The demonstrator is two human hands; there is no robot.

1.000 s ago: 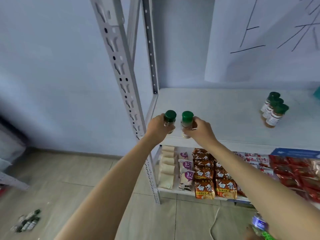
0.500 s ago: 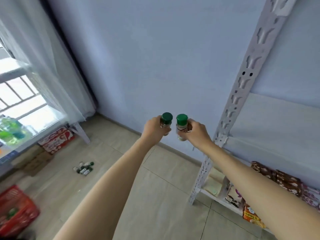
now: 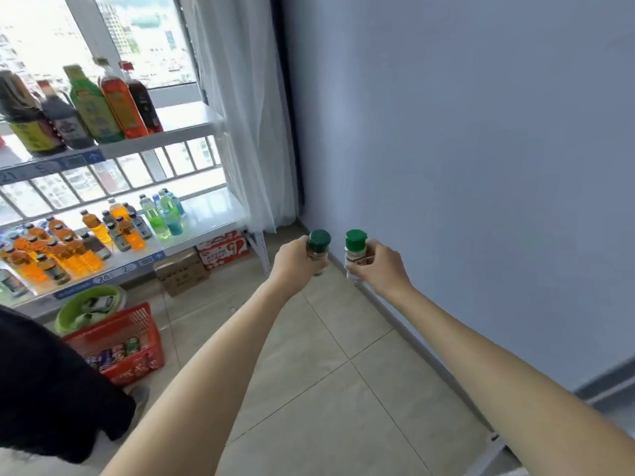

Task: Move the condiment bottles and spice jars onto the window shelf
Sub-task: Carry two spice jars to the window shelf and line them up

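We hold two spice jars, one in each hand, both upright with green caps and held out over the tiled floor (image 3: 343, 389) near the middle of the view. Our left hand (image 3: 292, 261) wraps its fingers round the left spice jar (image 3: 318, 250), whose contents look brownish; our right hand (image 3: 378, 266) grips the right spice jar (image 3: 354, 254), which has a pale label. The two jars stand close together but apart, neither touching the other.

The window shelf (image 3: 192, 128) lies toward ten o'clock from the jars, well apart from them. On its upper tier we count five large condiment bottles (image 3: 92, 104) in a row: two dark ones, a green one, an orange one and a dark red-capped one. The lower tier (image 3: 213, 207) carries many small drink bottles (image 3: 68, 249), orange, green and blue, too crowded for us to count exactly.

At eight o'clock one red basket (image 3: 137, 324) full of packets sits on the floor, one green tub (image 3: 113, 297) just behind it. Two cardboard boxes (image 3: 182, 273) sit under the shelf. One white curtain (image 3: 240, 115) hangs at eleven o'clock beside the blue wall (image 3: 464, 149).
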